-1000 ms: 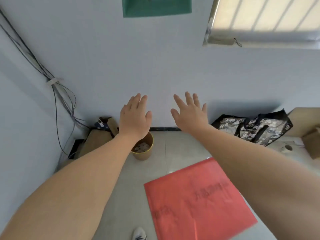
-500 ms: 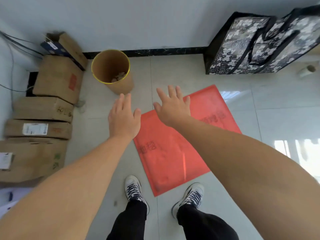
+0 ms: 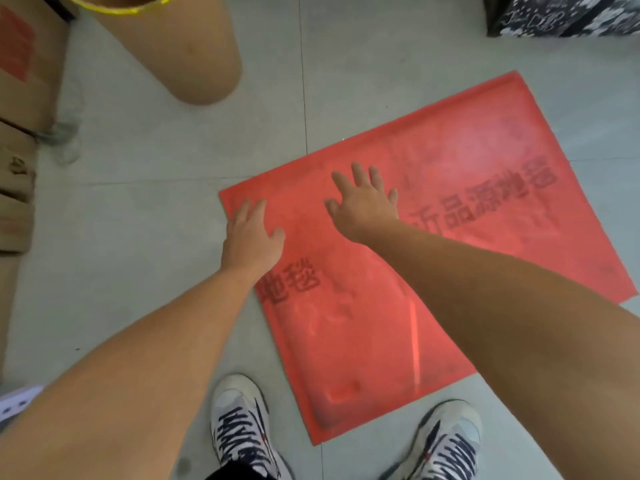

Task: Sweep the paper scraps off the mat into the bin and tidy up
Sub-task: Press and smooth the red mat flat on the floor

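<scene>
A red mat (image 3: pixel 450 216) with dark printed characters lies flat on the grey tiled floor. No paper scraps show on it. My left hand (image 3: pixel 251 237) hovers over the mat's near-left corner, fingers straight and empty. My right hand (image 3: pixel 365 202) is spread above the mat's left half, fingers straight, holding nothing. Whether either hand touches the mat I cannot tell. The brown bin (image 3: pixel 180 46) with a yellow rim stands at the top left, beyond the mat; its inside is out of view.
Stacked cardboard boxes (image 3: pixel 20 98) line the left edge. A dark patterned bag (image 3: pixel 568 15) sits at the top right. My two white sneakers (image 3: pixel 242 427) stand at the mat's near edge. A crumpled clear plastic piece (image 3: pixel 65 133) lies by the boxes.
The view has tilted down and dropped closer to the floor. Both hands have come down from in front of the wall to just over the mat's left part.
</scene>
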The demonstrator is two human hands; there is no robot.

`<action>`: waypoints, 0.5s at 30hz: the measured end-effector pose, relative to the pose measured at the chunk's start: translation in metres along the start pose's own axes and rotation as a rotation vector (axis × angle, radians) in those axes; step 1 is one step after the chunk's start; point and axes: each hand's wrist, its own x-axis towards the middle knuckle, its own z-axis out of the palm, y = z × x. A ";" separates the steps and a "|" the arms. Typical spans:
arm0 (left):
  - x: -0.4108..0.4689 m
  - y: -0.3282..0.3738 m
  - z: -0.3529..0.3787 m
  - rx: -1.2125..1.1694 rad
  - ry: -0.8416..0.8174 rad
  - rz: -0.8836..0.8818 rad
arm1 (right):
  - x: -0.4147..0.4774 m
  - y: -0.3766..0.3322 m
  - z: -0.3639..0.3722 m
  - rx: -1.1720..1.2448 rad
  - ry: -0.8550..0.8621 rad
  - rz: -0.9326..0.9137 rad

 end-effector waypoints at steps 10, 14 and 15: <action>0.066 -0.056 0.062 0.058 -0.027 -0.064 | 0.073 -0.004 0.089 -0.023 -0.067 -0.041; 0.069 -0.054 0.071 0.094 -0.091 -0.100 | 0.078 0.002 0.098 -0.036 -0.142 -0.001; 0.068 -0.054 0.072 0.115 -0.108 -0.100 | 0.075 0.007 0.102 -0.033 -0.164 0.022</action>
